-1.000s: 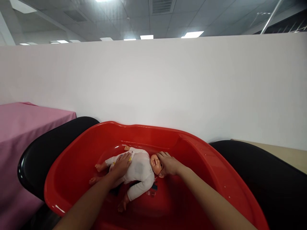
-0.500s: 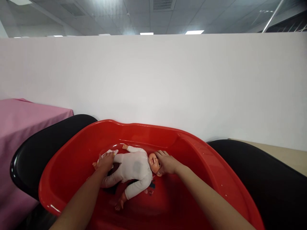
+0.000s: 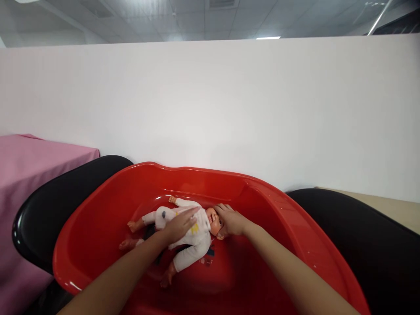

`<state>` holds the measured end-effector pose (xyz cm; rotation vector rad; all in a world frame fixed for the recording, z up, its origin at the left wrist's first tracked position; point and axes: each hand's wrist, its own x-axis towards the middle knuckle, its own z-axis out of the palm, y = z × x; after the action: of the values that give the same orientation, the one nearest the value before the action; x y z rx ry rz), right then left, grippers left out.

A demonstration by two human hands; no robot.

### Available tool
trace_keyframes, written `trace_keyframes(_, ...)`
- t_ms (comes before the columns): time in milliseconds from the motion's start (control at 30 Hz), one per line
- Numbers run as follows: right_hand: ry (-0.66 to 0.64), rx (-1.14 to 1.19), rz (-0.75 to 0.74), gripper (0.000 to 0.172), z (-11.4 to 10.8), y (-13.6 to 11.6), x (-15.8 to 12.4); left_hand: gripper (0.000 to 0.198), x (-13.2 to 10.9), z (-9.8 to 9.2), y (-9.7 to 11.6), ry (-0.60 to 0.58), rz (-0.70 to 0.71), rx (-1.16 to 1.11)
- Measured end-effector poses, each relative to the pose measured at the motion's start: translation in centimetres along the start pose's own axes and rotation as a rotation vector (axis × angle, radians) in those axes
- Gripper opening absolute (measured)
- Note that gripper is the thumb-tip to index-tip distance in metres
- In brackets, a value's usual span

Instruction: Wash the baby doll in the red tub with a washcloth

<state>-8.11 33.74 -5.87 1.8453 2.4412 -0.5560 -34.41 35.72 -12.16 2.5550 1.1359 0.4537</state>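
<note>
A baby doll (image 3: 192, 258) in a white suit lies on its back inside the red tub (image 3: 272, 197), head to the right. My right hand (image 3: 231, 221) rests on the doll's head, fingers stretched over its forehead; the thumb is hidden. Across the doll's torso lies a white cloth (image 3: 194, 228) with yellow and dark prints. My left hand (image 3: 179, 226) is flat on this cloth, fingers extended toward the doll's neck. The hand and forearm cover part of the doll's belly and near leg. Both of the doll's feet show at the left.
Black rounded surfaces flank the tub at left (image 3: 65, 197) and right (image 3: 348, 232). A pink cloth (image 3: 36, 170) drapes over something at far left. Behind the tub stands a white partition (image 3: 210, 105). A beige surface (image 3: 383, 208) shows at the right.
My left hand has moved right and up from the doll's legs to its torso. The white cloth now lies spread there, and the feet are uncovered. My right hand stays on the head.
</note>
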Motion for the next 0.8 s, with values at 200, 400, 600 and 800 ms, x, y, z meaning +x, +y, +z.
trace_keyframes(200,0.003,-0.005,0.006,0.092,0.1,-0.2,0.0,0.056,-1.2,2.1,-1.2,-0.072,0.160,0.060)
trace_keyframes(400,0.005,-0.011,0.017,0.090,-0.1,-0.5,-0.3,0.060,-1.2,1.1,-3.6,-0.087,0.008,0.127)
trace_keyframes(600,0.000,-0.003,0.029,0.091,-0.2,-0.6,-0.4,0.058,-2.2,0.1,-6.8,-0.081,-0.195,0.110)
trace_keyframes(800,0.010,0.002,0.013,0.092,0.0,-0.2,-0.2,0.052,-4.5,0.0,-11.4,-0.012,-0.404,0.226)
